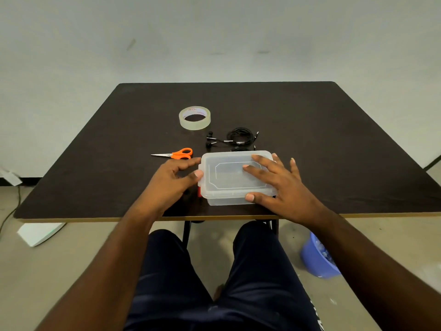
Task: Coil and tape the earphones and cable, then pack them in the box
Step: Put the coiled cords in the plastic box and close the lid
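Note:
A clear plastic box (229,199) with its lid (229,177) on stands near the table's front edge. My right hand (279,187) lies over the lid's right part, fingers spread across the top and thumb against the front side. My left hand (174,180) is at the box's left end, thumb and forefinger touching the lid's edge above a red clasp (199,192). Just behind the box lie the black earphones (211,139) and their coiled black cable (241,136). A second dark coil peeks out behind the lid.
A roll of clear tape (194,117) lies flat further back on the dark table (334,139). Orange-handled scissors (176,154) lie left of the box, blades pointing left. On the floor, a blue bucket (317,259) sits to the right and a white board (38,232) to the left.

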`<state>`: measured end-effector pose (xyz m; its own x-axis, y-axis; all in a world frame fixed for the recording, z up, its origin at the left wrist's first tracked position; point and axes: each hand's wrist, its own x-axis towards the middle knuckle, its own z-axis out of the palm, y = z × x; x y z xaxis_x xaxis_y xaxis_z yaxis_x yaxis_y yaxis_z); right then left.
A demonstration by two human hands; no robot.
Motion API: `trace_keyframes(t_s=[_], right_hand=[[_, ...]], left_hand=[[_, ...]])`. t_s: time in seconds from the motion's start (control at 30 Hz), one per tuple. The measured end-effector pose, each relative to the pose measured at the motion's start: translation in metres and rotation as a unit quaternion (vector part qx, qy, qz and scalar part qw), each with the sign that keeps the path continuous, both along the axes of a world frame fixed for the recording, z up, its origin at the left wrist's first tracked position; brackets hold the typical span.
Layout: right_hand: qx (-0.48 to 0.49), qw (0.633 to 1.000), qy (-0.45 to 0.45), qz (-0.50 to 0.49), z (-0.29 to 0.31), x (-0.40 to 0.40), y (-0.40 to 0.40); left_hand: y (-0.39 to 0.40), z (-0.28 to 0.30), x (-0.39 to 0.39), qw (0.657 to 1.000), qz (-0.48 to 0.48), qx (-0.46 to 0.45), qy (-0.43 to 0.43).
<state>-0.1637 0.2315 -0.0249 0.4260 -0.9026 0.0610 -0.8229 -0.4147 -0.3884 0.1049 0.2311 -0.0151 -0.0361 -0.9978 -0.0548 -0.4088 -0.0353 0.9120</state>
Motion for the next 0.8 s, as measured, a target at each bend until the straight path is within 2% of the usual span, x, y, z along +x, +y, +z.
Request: trace_keyframes(t_s=[0.07, 0.17, 0.3, 0.37, 0.4, 0.47, 0.6, 0.67, 0.73, 0.8], right_hand=[[-0.014, 1.0, 0.014, -0.008, 0.002, 0.003, 0.0], [-0.027, 0.999, -0.03, -0.02, 0.015, 0.004, -0.003], [-0.081, 0.99, -0.113, -0.026, 0.039, -0.005, -0.019], [-0.123, 0.964, -0.225, -0.076, 0.052, -0.012, -0.033], [-0.139, 0.939, -0.29, -0.122, 0.059, -0.014, -0.043], [-0.143, 0.888, -0.378, -0.221, 0.069, -0.022, -0.071], [-0.035, 0.84, -0.431, -0.328, 0.058, -0.048, -0.132], [0.038, 0.8, -0.47, -0.369, 0.035, -0.065, -0.154], [0.101, 0.767, -0.468, -0.427, 0.013, -0.076, -0.167], [0.141, 0.757, -0.438, -0.464, 0.006, -0.082, -0.175]], left_hand=[[-0.004, 0.003, -0.001, 0.998, -0.018, -0.038, -0.041], [-0.01, 0.014, -0.004, 0.996, -0.022, -0.062, -0.067], [-0.027, 0.041, -0.014, 0.991, -0.032, -0.129, -0.023], [-0.045, 0.054, -0.025, 0.984, -0.049, -0.168, -0.012], [-0.056, 0.059, -0.032, 0.983, -0.055, -0.174, -0.007], [-0.082, 0.066, -0.05, 0.99, -0.037, -0.136, 0.009], [-0.143, 0.052, -0.091, 0.996, -0.07, -0.058, -0.004], [-0.165, 0.039, -0.107, 0.992, -0.111, -0.026, -0.052], [-0.177, 0.027, -0.111, 0.985, -0.137, 0.003, -0.105], [-0.184, 0.017, -0.109, 0.979, -0.146, 0.021, -0.138]])
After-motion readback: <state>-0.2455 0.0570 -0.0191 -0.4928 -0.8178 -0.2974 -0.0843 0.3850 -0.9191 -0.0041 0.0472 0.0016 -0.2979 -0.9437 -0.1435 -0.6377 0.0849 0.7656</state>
